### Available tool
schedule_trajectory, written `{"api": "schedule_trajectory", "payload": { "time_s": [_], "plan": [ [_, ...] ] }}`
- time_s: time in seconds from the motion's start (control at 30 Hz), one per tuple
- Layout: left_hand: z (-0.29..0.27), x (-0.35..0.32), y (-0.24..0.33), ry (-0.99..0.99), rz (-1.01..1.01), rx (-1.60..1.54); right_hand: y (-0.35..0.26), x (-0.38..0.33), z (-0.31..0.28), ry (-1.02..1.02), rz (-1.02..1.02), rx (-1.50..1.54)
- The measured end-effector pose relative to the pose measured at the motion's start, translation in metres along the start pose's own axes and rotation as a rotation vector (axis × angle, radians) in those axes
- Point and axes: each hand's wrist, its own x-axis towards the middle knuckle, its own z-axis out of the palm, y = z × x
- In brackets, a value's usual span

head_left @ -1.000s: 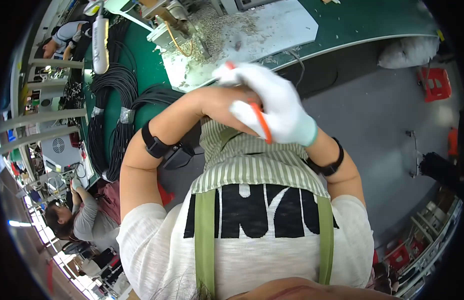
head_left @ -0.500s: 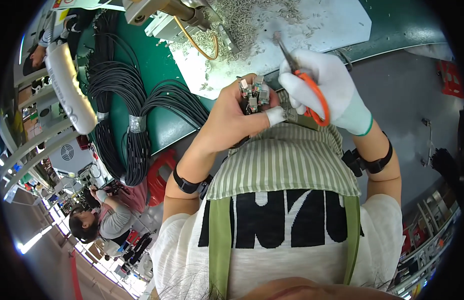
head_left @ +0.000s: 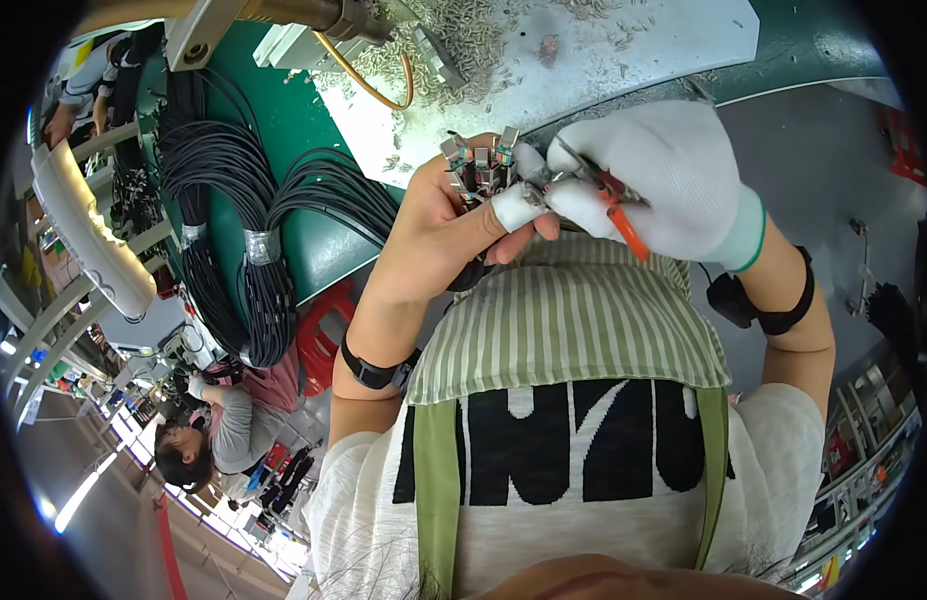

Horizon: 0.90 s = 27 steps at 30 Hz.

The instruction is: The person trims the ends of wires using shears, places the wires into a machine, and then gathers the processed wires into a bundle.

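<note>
White glove [head_left: 673, 175], orange-handled cutters [head_left: 613, 205], black cable bundles [head_left: 233, 220], green bench [head_left: 293, 130]

Your left hand [head_left: 438, 225] sits left of your right hand [head_left: 663, 180], touching it, with the connector bundle [head_left: 478, 165] in its fingers and the cutters [head_left: 608, 195] in the right. Far beyond lies the table [head_left: 803, 60]; cable coils [head_left: 228, 200] lie on its left.

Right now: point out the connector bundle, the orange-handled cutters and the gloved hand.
connector bundle [head_left: 478, 165], head view, on the metal plug ends above the bare left hand.
orange-handled cutters [head_left: 623, 222], head view, on the orange handle.
right hand [head_left: 673, 175], head view, on the back of the white glove.
</note>
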Motion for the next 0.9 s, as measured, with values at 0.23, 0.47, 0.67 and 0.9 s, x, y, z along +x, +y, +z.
{"api": "schedule_trajectory", "payload": {
  "time_s": [0.23, 0.47, 0.67, 0.9],
  "plan": [
    [0.012, -0.007, 0.007, 0.076, 0.071, 0.158, 0.004, 0.0, -0.002, -0.101, 0.241, 0.193],
    [0.019, -0.01, 0.006, 0.123, 0.136, 0.297, 0.0, 0.01, -0.013, -0.265, 0.337, 0.39],
    [0.017, -0.009, 0.005, 0.146, 0.584, 1.07, -0.002, 0.007, -0.015, -0.439, 1.05, 1.267],
    [0.013, -0.007, 0.008, -0.036, 0.767, 1.185, -0.01, 0.007, -0.017, -0.421, 0.994, 1.329]
  ]
}}
